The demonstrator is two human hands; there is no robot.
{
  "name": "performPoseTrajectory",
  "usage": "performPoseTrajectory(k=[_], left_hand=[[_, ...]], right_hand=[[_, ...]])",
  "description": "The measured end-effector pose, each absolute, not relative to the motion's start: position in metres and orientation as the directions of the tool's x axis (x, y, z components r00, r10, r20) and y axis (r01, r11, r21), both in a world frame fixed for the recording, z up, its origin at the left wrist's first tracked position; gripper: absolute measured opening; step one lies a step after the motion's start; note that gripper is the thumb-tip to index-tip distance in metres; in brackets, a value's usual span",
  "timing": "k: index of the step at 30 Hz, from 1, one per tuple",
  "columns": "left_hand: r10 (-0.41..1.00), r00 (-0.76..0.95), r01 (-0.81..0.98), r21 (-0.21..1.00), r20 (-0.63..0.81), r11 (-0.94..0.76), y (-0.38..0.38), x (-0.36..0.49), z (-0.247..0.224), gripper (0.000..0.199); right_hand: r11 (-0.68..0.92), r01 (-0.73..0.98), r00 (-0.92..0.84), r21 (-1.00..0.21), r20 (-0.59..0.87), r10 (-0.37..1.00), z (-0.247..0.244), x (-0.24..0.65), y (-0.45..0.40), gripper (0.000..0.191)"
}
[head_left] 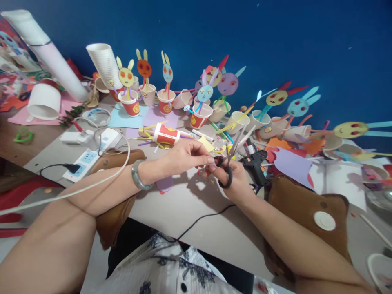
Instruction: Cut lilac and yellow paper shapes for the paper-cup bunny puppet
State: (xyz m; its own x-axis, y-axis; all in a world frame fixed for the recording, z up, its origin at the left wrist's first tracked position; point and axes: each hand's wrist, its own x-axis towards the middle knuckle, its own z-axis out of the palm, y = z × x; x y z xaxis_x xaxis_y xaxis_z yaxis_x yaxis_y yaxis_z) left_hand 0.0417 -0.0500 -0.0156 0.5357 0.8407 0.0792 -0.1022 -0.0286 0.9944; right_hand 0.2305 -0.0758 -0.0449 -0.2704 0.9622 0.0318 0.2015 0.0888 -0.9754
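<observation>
Over the middle of the table my two hands meet at the fingertips. My left hand (186, 157), with a grey bangle (140, 176) at its wrist, is closed in a pinch on a small pale piece too tiny to name. My right hand (234, 179) is closed around black-handled scissors (229, 163), whose blades point up and away. Its thumb and finger also touch the small piece. Below the left wrist lies a purple paper disc (165, 183). A black glue gun (257, 165) rests just right of the right hand.
Paper cups with rabbit faces, such as a red cup (200, 118), line the blue wall. One red cup (167, 134) lies on its side. A power strip (88, 157) and white cable sit left; brown cushions (309, 216) lie under both arms. Purple paper (292, 165) is at right.
</observation>
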Motion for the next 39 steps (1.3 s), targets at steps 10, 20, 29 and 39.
performPoseTrajectory(k=[10, 20, 29, 39], left_hand=[[0.922, 0.380, -0.068, 0.996, 0.079, -0.058, -0.042, 0.037, -0.013, 0.021], [0.933, 0.354, -0.207, 0.978, 0.062, 0.014, -0.030, 0.031, -0.012, 0.022], [0.910, 0.389, -0.144, 0.985, 0.145, -0.096, -0.035, 0.034, -0.015, 0.021], [0.893, 0.438, -0.185, 0.982, 0.103, -0.022, -0.039, 0.040, -0.016, 0.028]], right_hand=[[0.094, 0.188, -0.207, -0.978, 0.054, 0.977, -0.040, 0.232, -0.077, 0.021], [0.114, 0.103, -0.179, -0.988, 0.094, 0.979, -0.047, 0.233, -0.072, 0.023], [0.161, 0.076, -0.182, -0.984, 0.145, 0.973, -0.047, 0.234, -0.072, 0.028], [0.072, 0.014, -0.153, -0.997, 0.069, 0.986, -0.048, 0.231, -0.075, 0.027]])
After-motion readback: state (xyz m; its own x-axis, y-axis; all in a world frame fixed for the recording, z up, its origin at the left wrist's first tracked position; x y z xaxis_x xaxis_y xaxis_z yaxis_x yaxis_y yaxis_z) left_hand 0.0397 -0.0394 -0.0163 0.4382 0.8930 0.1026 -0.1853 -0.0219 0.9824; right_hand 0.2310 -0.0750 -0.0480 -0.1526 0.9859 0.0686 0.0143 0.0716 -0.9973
